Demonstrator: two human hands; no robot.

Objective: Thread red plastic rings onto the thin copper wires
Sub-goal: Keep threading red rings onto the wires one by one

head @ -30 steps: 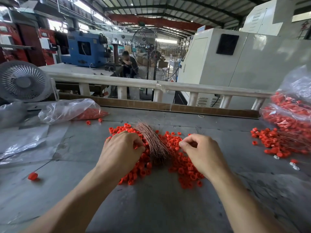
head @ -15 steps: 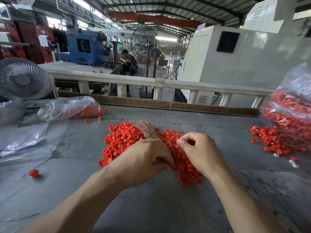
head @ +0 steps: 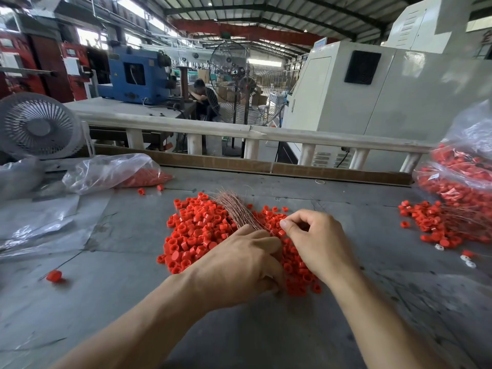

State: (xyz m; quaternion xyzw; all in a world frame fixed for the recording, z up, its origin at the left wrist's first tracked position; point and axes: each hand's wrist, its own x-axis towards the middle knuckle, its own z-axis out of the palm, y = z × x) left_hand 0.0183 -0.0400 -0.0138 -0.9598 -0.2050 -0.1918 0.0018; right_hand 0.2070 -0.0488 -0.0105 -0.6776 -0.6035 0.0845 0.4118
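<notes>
One view only, from the head camera. Hundreds of red plastic rings (head: 197,230) lie heaped mid-worktop (head: 133,262), and the bundle of thin copper wires (head: 237,209) lies across the heap, its far ends fanned out, its near end running under the left hand (head: 239,265). That hand lies knuckles-up on the bundle, fingers curled down over it; whether it truly grips the wires or only pins them I cannot tell. The right hand (head: 316,238) sits just beside it with thumb and forefinger pinched together, apparently on a single wire or ring, too fine to make out.

The likely trouble: the wires are springy and many, so a loose left hold could let the bundle splay and tangle, or let several strands come away together. The pinch could also miss a ring's bore and kink the wire. A careless wrist may scatter rings toward the finished pile (head: 436,225) at the right, mixing stock.
</notes>
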